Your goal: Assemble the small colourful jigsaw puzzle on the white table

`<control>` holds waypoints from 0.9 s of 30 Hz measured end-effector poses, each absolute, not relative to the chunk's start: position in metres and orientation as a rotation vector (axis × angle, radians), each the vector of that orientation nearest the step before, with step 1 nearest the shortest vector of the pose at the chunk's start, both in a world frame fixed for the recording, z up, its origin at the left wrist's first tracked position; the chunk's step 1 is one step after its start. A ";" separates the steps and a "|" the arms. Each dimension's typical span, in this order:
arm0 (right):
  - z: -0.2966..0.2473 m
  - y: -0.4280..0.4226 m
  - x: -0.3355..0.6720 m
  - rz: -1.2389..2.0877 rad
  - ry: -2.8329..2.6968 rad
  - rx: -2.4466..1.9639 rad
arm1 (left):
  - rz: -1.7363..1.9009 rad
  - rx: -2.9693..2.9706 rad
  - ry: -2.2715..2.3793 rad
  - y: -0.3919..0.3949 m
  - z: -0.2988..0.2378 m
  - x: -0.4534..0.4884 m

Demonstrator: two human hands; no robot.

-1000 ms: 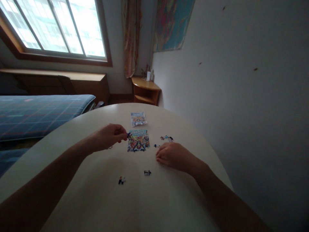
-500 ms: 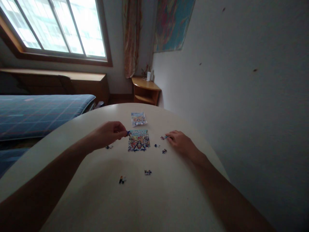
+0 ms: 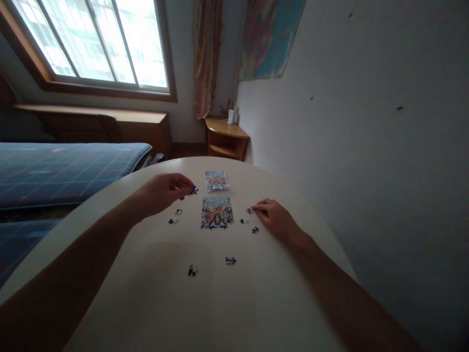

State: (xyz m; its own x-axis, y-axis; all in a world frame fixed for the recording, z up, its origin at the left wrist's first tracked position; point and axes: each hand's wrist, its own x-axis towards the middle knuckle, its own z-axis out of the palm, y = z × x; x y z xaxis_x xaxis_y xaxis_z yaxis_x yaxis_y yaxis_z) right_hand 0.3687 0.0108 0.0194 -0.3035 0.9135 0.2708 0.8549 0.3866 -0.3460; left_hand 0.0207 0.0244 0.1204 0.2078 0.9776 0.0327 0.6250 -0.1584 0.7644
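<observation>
A small, partly assembled colourful jigsaw (image 3: 217,212) lies on the round white table (image 3: 220,303). My left hand (image 3: 164,190) hovers just left of and above it, fingers pinched on a small puzzle piece (image 3: 194,189). My right hand (image 3: 274,218) rests on the table to the right of the jigsaw, its fingertips closed on a loose piece (image 3: 250,210). Several loose pieces lie about: two left of the jigsaw (image 3: 175,216), two right of it (image 3: 249,225), and two nearer me (image 3: 193,270) (image 3: 230,260).
A small printed picture card (image 3: 216,180) lies beyond the jigsaw. A white wall runs close along the table's right side. A bed with a blue plaid cover (image 3: 62,168) stands to the left, a wooden corner shelf (image 3: 225,138) behind, under a window.
My right hand moved forward from beside the jigsaw to the pieces at its right. My left hand lifted its piece up and away from the jigsaw's top left corner.
</observation>
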 end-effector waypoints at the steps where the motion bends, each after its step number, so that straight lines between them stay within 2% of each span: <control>1: 0.019 0.011 0.369 0.186 -2.218 -1.542 | 0.728 1.872 1.481 0.025 0.120 0.019; 14: 0.019 0.011 0.368 0.185 -2.151 -1.608 | 0.375 1.976 1.384 0.019 0.115 0.023; 19: 0.035 0.002 0.361 0.168 -2.129 -1.646 | 0.259 1.991 1.310 0.014 0.104 0.035; 21: 0.047 -0.009 0.353 0.269 -2.190 -1.606 | 0.237 2.009 1.237 0.010 0.097 0.044; 25: 0.064 -0.037 0.328 0.710 -2.565 -1.152 | 0.191 2.023 1.062 -0.002 0.083 0.062; 27: 0.065 -0.046 0.317 0.784 -2.652 -1.039 | 0.164 2.023 1.034 -0.007 0.077 0.069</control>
State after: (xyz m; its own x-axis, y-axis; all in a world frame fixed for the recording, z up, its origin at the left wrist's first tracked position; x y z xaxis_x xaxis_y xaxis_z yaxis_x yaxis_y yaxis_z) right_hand 0.3175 -0.0457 0.0645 -0.7370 0.6757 -0.0177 0.5767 0.6149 -0.5379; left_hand 0.0690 -0.0072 0.0772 0.6516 0.7198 -0.2395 0.6102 -0.3097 0.7292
